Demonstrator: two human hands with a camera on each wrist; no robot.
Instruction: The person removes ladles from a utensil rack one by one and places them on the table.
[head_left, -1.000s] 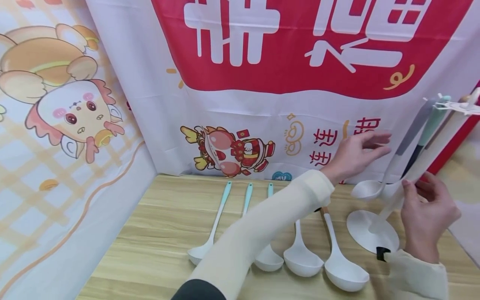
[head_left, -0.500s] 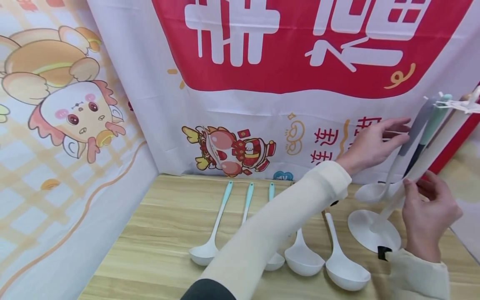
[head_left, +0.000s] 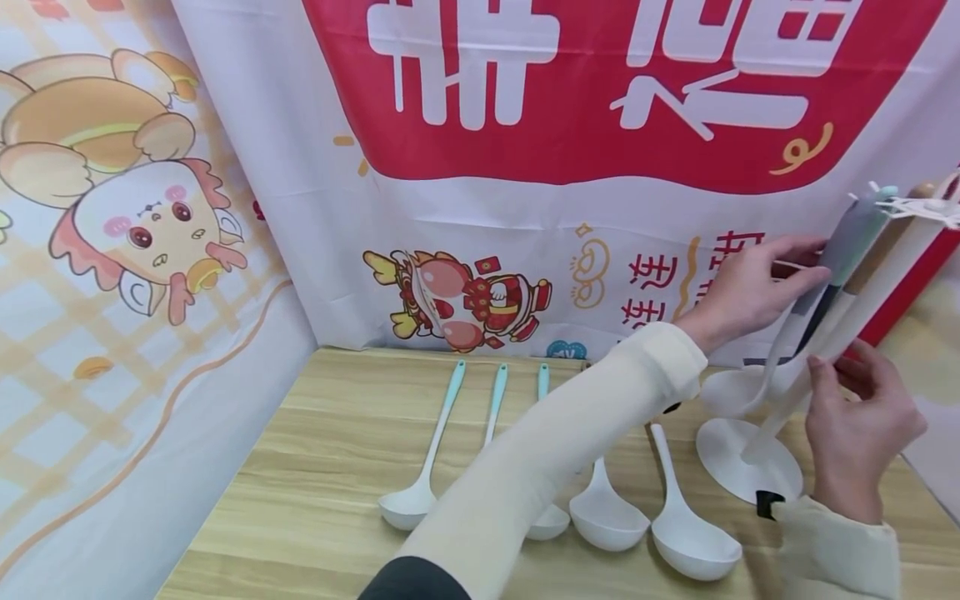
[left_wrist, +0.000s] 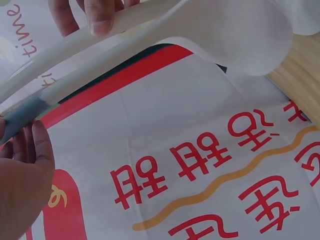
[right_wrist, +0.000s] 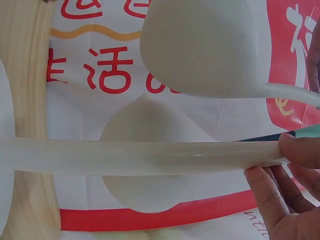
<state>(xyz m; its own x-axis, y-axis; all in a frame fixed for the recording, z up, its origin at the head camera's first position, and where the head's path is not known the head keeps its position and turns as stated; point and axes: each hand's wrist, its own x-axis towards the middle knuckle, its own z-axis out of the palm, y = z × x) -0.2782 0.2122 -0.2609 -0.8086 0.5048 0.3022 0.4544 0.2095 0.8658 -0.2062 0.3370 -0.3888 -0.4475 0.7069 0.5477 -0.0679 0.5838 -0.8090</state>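
My left hand (head_left: 757, 283) grips the grey handle (head_left: 846, 233) of a white ladle hanging on an upright rack; in the left wrist view, fingers curl round that handle (left_wrist: 27, 114). The ladle's bowl (head_left: 731, 392) hangs above the rack's round white base (head_left: 731, 462). With thumb and fingers, my right hand (head_left: 862, 437) pinches the rack's white pole (right_wrist: 125, 157) below the hooks (head_left: 930, 210). Beside the grey handle hang a mint-and-black handle (head_left: 862, 242) and a brown one (head_left: 877, 254). Another ladle bowl (right_wrist: 145, 195) shows behind the pole in the right wrist view.
Several white ladles lie in a row on the wooden table (head_left: 315, 467), among them a left one (head_left: 408, 504) with a turquoise handle and a right one (head_left: 697, 542). My left sleeve (head_left: 555, 450) covers part of the row. A printed cloth (head_left: 465, 217) hangs behind.
My left hand has moved right to the rack and taken hold of the grey handle. The hanging ladles have shifted slightly, and more of the brown handle shows. My right hand stays on the pole.
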